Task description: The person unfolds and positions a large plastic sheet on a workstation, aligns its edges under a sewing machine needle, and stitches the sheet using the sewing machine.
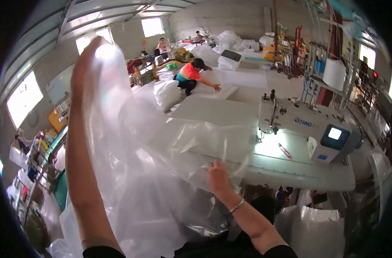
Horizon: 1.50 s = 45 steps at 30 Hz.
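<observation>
A large sheet of clear plastic film (pixel 131 172) hangs in loose folds in front of me and spreads over the near left part of the sewing table. High at the upper left, my left hand (pixel 89 53) is closed on the film and holds it up at arm's length. My right hand (pixel 219 175) is closed on the film's lower right part, at the table's front edge. To the right stands a white sewing machine (pixel 301 120), its lamp lighting the bed. A small red-handled cutter (pixel 285 151) lies on the lit surface, apart from both hands.
A ruler strip (pixel 282 171) runs along the front of the table (pixel 333 180). Beyond it a co-worker in a bright shirt (pixel 190 74) crouches over white sheets (pixel 243 77). White stacked bags (pixel 166 93) lie nearby. A thread stand with a white cone (pixel 334 74) rises behind the machine.
</observation>
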Each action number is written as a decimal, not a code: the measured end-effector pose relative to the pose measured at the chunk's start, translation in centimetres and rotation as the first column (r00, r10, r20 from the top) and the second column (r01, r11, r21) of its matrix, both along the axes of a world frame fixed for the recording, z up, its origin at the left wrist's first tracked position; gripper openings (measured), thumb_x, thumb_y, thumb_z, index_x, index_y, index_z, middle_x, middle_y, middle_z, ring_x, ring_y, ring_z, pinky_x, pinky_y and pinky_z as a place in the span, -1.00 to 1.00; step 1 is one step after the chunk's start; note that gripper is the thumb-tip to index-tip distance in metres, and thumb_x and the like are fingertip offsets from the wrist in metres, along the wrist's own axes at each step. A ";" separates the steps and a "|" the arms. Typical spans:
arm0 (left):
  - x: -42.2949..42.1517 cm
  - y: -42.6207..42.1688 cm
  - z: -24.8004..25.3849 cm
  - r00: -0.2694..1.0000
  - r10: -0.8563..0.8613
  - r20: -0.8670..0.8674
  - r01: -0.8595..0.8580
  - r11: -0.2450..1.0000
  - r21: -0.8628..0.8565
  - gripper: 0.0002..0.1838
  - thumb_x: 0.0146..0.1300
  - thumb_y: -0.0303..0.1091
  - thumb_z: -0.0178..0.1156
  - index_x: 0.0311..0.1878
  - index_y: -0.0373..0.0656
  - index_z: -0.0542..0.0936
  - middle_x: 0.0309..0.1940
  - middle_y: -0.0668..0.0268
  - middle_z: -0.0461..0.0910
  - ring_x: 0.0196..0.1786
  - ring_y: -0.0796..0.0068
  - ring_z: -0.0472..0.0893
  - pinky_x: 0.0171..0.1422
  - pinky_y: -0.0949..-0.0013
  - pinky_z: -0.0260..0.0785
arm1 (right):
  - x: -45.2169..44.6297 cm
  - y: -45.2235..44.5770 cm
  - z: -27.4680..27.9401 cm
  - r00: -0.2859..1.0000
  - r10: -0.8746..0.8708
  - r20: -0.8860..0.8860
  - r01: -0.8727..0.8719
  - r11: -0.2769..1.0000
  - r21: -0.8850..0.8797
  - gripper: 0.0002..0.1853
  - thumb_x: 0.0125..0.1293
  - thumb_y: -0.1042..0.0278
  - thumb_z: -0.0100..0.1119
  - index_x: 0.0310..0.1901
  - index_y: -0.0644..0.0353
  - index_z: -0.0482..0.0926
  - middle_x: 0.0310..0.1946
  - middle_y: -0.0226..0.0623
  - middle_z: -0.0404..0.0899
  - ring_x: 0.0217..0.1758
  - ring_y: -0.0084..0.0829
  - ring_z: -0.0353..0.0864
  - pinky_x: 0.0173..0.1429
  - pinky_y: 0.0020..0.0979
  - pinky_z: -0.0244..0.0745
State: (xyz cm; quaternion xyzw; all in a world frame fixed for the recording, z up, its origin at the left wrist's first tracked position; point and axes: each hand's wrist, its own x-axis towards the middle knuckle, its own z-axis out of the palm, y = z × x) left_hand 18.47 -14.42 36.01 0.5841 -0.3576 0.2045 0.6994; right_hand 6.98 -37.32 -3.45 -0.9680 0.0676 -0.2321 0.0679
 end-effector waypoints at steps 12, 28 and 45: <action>-3.7 -18.7 -37.7 0.912 -0.389 -0.132 0.174 0.075 0.982 -0.57 0.36 -0.07 -0.09 0.27 0.15 0.34 0.42 0.49 0.04 0.48 0.09 -0.14 0.34 -0.37 -0.37 | -12.8 -1.9 -3.9 0.795 0.532 -0.292 -0.400 0.822 0.406 -0.76 0.14 0.19 0.18 -0.21 0.12 0.56 -0.18 -0.19 0.53 -0.16 -0.22 0.53 -0.15 -0.27 0.51; 0.0 -27.2 -35.4 0.923 -0.122 0.366 -0.314 0.314 0.896 -0.41 -0.04 -0.22 0.33 0.10 -0.12 0.40 -0.06 0.22 0.52 0.12 0.19 0.41 0.18 0.13 0.22 | -2.4 -16.5 0.6 0.924 -0.320 0.210 0.248 0.918 0.309 -0.86 -0.01 0.34 0.26 -0.41 0.16 0.54 -0.35 -0.29 0.46 -0.14 -0.23 0.42 -0.09 -0.19 0.34; -6.8 -27.1 -29.7 0.984 -0.174 0.039 0.095 0.695 0.713 -0.82 -0.02 -0.42 0.31 -0.33 -0.25 0.59 -0.51 0.22 0.53 -0.40 0.38 0.52 -0.29 0.35 0.34 | -4.4 -14.8 2.5 0.884 -0.338 0.323 -0.206 0.338 0.918 -0.83 0.27 0.34 0.10 -0.36 0.26 0.53 -0.55 -0.34 0.59 -0.53 -0.55 0.53 -0.39 -0.47 0.41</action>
